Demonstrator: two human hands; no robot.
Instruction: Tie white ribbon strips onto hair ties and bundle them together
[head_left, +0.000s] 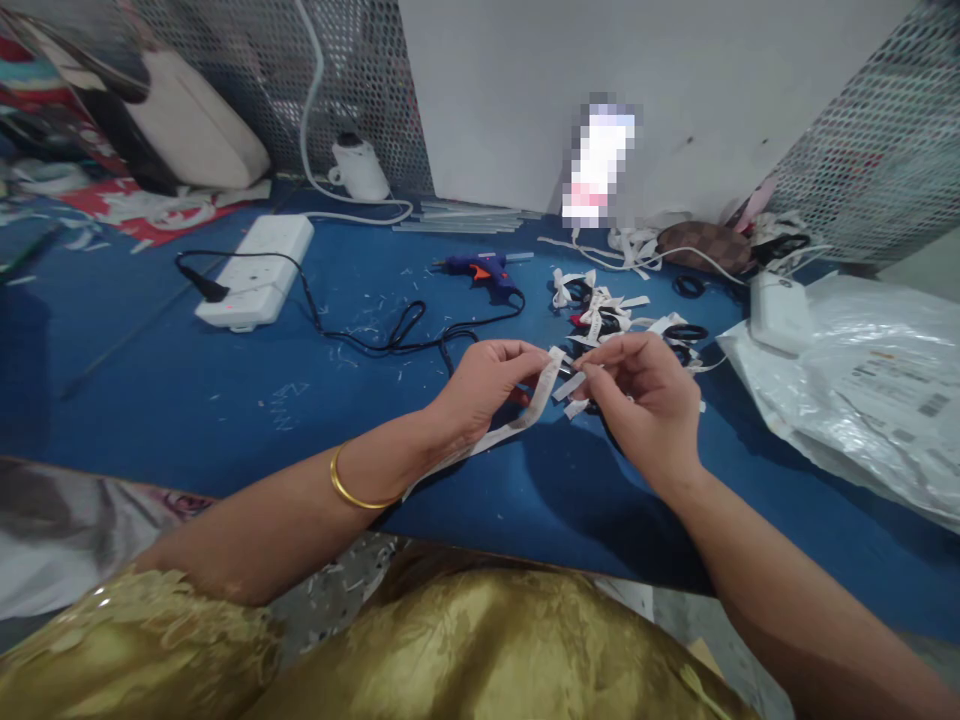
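A long white ribbon (534, 405) is pinched near its end between the thumb and fingers of my left hand (491, 385). Its tail runs down under my left wrist towards the table's front edge. My right hand (645, 395) is closed in a pinch just right of the ribbon's end. What sits between those fingertips is too small and blurred to make out. A short white ribbon piece (570, 387) shows just below them. Behind my hands lies a pile of white ribbon bows (600, 312) with black hair ties (686, 333), partly hidden by my right hand.
A blue glue gun (480, 268) lies farther back, its black cord running to a white power strip (259, 270). Glue sticks (465, 217) lie along the wall near a lit phone (600, 165). A plastic package (877, 390) and white adapter (780, 312) are at right.
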